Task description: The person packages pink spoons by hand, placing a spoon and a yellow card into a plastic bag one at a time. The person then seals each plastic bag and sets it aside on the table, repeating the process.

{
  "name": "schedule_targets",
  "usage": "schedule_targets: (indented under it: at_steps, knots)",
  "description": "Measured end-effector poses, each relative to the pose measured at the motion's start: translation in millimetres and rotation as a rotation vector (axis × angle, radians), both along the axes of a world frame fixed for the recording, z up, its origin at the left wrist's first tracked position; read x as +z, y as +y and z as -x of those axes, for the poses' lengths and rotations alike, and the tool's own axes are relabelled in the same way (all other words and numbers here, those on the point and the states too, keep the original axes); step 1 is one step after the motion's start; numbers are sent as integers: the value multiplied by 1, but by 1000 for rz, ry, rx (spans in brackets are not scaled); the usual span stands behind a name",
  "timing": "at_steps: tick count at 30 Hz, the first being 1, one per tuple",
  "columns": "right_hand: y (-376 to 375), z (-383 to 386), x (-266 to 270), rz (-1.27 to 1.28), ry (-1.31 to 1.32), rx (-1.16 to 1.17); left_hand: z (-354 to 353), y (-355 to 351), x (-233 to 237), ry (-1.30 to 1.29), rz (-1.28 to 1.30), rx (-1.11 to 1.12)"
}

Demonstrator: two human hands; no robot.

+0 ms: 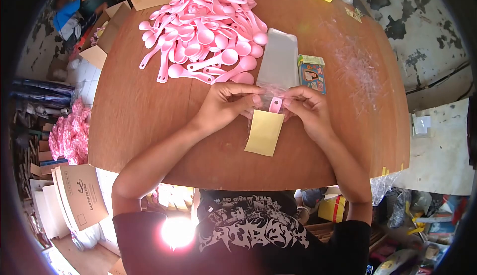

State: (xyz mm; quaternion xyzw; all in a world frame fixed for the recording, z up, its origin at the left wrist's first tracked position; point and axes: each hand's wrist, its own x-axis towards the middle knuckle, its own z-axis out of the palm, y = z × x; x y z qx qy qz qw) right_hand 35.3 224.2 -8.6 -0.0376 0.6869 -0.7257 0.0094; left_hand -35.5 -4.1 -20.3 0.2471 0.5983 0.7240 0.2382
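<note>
Head view: left hand (226, 103) and right hand (305, 108), fingers curled, pinch pink spoon (275, 104).

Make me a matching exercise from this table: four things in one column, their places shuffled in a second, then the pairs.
1 pink spoons
2 bag with yellow card
3 stack of clear bags
4 printed box

A right of the clear stack
B pinched by left hand and right hand
C heaped farthest left
D between spoons and box

Pairs: 1-C, 2-B, 3-D, 4-A
</note>
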Motion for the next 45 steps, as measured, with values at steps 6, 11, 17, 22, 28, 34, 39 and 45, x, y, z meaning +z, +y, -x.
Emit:
schedule_targets:
  at_steps: [6,11,17,22,28,34,39,45]
  knots:
    - [1,0,2,-64,142,15,5,-4,-5,-21,-10,-19]
    - [6,2,2,-216,250,72,5,-5,-4,33,-27,-3]
    - [6,3,4,-210,240,68,6,-7,2,36,31,-34]
    - [4,2,8,-279,264,78,6,-8,2,23,74,-16]
    - [1,0,5,-183,263,102,6,-6,2,-11,-13,-23]
    - [-9,-10,6,-89,176,29,4,-10,21,-21,144,-47]
    - [-2,-17,28,-150,217,-50,-25,-100,109,246,420,-180]
    - [24,-3,62,-626,443,-11,-100,-208,130,136,915,-168]
